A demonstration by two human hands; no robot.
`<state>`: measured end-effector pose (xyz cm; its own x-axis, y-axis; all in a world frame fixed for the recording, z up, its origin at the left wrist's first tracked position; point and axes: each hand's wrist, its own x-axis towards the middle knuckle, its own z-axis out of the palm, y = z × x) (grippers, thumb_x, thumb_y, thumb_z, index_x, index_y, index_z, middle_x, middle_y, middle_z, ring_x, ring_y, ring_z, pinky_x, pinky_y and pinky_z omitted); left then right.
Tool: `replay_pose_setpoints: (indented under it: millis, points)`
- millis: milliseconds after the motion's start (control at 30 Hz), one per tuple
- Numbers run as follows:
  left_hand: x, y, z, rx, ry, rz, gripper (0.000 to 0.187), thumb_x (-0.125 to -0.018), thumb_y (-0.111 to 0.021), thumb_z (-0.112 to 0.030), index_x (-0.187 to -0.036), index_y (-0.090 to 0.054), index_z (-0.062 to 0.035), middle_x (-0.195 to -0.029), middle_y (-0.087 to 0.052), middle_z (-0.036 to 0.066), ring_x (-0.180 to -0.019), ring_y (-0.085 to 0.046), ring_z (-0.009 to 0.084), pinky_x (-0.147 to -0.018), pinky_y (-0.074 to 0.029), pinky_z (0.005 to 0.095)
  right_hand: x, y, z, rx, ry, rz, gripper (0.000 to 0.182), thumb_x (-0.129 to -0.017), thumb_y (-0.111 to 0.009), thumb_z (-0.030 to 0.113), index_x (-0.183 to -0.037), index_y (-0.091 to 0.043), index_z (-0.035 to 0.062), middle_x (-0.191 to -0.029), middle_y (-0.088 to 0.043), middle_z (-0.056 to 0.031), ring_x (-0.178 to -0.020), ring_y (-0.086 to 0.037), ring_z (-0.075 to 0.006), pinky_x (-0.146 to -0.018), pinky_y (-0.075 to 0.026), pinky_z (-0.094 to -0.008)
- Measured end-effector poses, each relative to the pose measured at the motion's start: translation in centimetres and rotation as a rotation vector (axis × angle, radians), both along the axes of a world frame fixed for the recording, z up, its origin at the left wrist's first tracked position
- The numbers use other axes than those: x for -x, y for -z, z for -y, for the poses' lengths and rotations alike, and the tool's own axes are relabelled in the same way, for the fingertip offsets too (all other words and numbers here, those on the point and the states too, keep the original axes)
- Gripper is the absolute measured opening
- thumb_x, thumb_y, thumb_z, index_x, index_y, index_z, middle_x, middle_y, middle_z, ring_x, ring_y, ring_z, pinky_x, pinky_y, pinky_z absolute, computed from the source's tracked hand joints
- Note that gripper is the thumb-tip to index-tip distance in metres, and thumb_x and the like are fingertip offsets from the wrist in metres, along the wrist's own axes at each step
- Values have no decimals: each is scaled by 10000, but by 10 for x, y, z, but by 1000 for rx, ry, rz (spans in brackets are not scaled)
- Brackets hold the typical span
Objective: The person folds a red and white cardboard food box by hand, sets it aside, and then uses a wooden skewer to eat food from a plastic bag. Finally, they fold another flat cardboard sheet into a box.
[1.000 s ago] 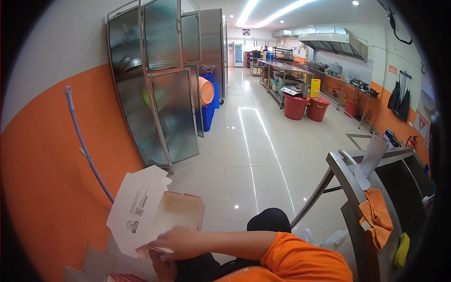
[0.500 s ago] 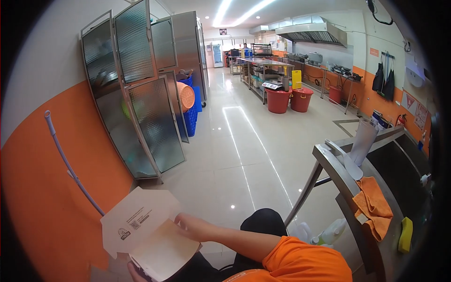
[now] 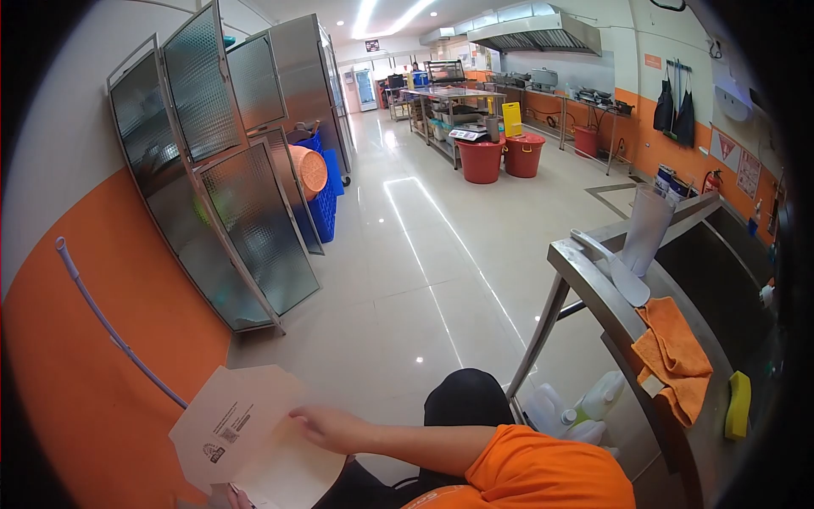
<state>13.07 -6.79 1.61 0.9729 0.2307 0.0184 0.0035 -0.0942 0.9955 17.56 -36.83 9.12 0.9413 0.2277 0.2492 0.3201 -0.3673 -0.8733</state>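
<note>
A pale cardboard food box (image 3: 288, 471) lies open over my lap at the lower left. Its raised lid (image 3: 246, 407) carries dark printed text, a square code and a round logo. At the bottom edge of the view, my left hand (image 3: 241, 497) is closed on the box's near left side, with only the fingers showing. My right hand (image 3: 331, 430) reaches across from the right. Its fingers are bent against the box's right side near the lid fold, and some of them are hidden.
A steel sink counter (image 3: 585, 263) on the right bears a clear pitcher (image 3: 646, 229), a white scoop (image 3: 623, 276), an orange cloth (image 3: 674, 352) and a yellow sponge (image 3: 738, 405). Plastic jugs (image 3: 598, 394) stand below. Glass-doored cabinets (image 3: 254, 229) line the left; red bins (image 3: 482, 161) stand ahead.
The view has shifted, and the box sits slightly lower and further left. My right hand has moved along with it, its fingers now extending further over the lid fold.
</note>
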Motion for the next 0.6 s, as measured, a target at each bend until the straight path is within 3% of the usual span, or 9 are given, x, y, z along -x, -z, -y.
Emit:
replay_pose_setpoints:
  millis: [133,333,467,567,600]
  points:
    - [-10,27,-9,-150,-177,-3,623,-975,-383,-441,-1361,-348,46,-1320,-455,203,-1178,-469,307,-986,-381,403,-7,10,-3,35,2,12,377,-883,-486,199,-1230,-516,54,-1134,-592,-180,-1035,-578,-328,-889,-457,-396]
    - [-17,30,-5,-133,-137,42,668,-960,-415,-461,-1383,-324,47,-1353,-434,197,-1222,-433,311,-1012,-357,397,-22,25,-4,77,17,-26,370,-882,-461,210,-1227,-527,93,-1151,-574,-165,-1061,-562,-317,-903,-447,-395]
    - [-16,27,-1,-121,-114,40,658,-969,-387,-453,-1386,-315,50,-1359,-430,192,-1229,-432,314,-1014,-358,392,-18,7,1,111,-9,-80,355,-874,-476,226,-1198,-538,96,-1111,-561,-180,-1058,-551,-336,-905,-444,-404]
    - [-9,15,7,-138,-155,-2,634,-979,-345,-447,-1369,-331,51,-1343,-443,195,-1228,-435,320,-1009,-369,396,-26,12,7,136,-97,66,370,-912,-466,313,-1187,-539,76,-1142,-531,-198,-1086,-534,-327,-949,-410,-390]
    - [-7,13,6,74,-54,-11,631,-982,-324,-455,-1364,-332,47,-1355,-427,195,-1232,-431,324,-1010,-373,403,-28,14,6,133,-92,69,370,-912,-466,313,-1187,-539,76,-1142,-531,-198,-1086,-534,-327,-949,-410,-390]
